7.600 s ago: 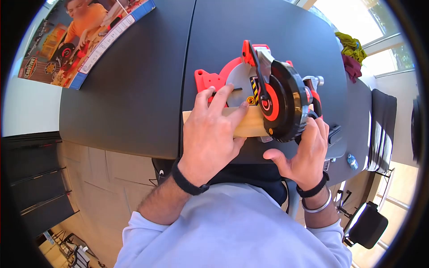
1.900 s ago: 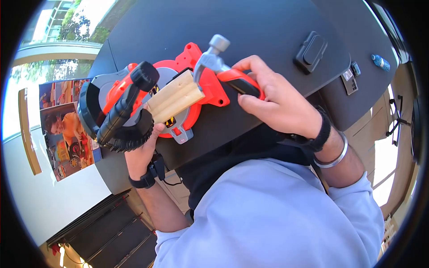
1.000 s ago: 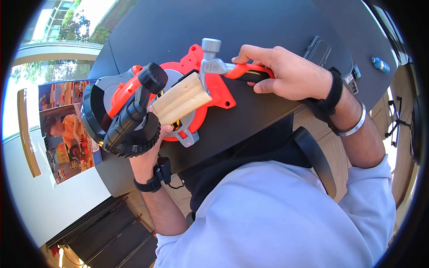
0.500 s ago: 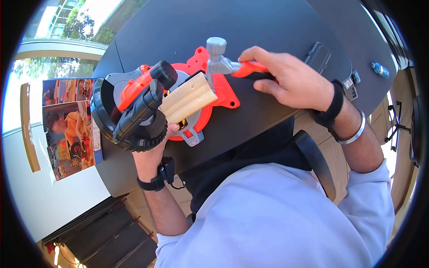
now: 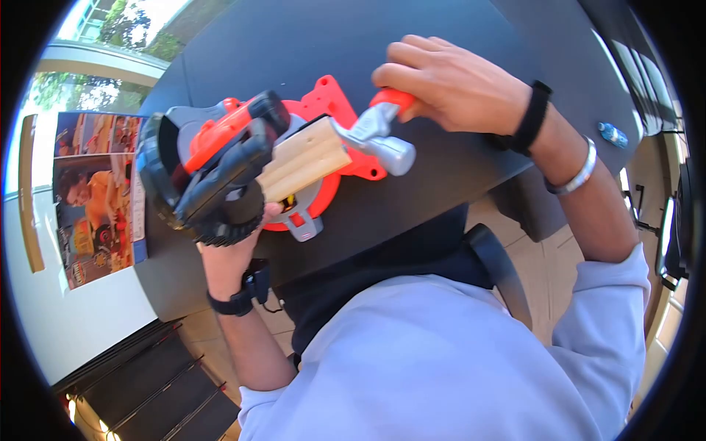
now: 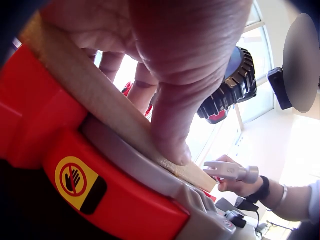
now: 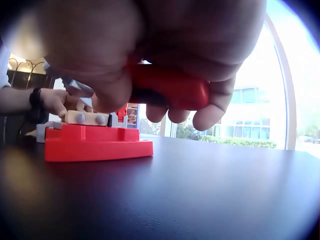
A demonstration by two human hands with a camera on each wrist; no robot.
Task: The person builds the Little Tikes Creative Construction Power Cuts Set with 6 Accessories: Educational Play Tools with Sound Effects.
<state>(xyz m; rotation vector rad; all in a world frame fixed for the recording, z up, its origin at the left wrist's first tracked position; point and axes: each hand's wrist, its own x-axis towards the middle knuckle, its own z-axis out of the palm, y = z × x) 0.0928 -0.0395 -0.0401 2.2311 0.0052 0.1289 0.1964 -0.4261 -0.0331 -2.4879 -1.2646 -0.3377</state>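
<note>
A toy miter saw, its round base red [image 5: 331, 184], stands on the dark table with a pale wooden block [image 5: 309, 158] lying across it. My left hand [image 5: 229, 261], partly hidden behind the black saw head [image 5: 209, 191], grips the block. The left wrist view shows its thumb [image 6: 175, 125] on one side, fingers beyond. My right hand [image 5: 448, 84] holds a toy hammer [image 5: 393, 153] by its red-and-black handle. The hammer's claw is right at the block's near-right end, its striking face pointing down and right. Two grey round heads [image 7: 81, 118] show in that end.
A printed toy box [image 5: 95, 213] stands at the left, close to the window. A blue-labelled bottle [image 5: 612, 135] lies at the far right. The table's front edge [image 5: 412, 220] runs just before the person's lap, with a black chair arm [image 5: 496, 272] beside it.
The hammer has swung from head-up to head pointing down-right, the right wrist turning over and rising. Its claw stays near the block's end. The left hand keeps holding the block.
</note>
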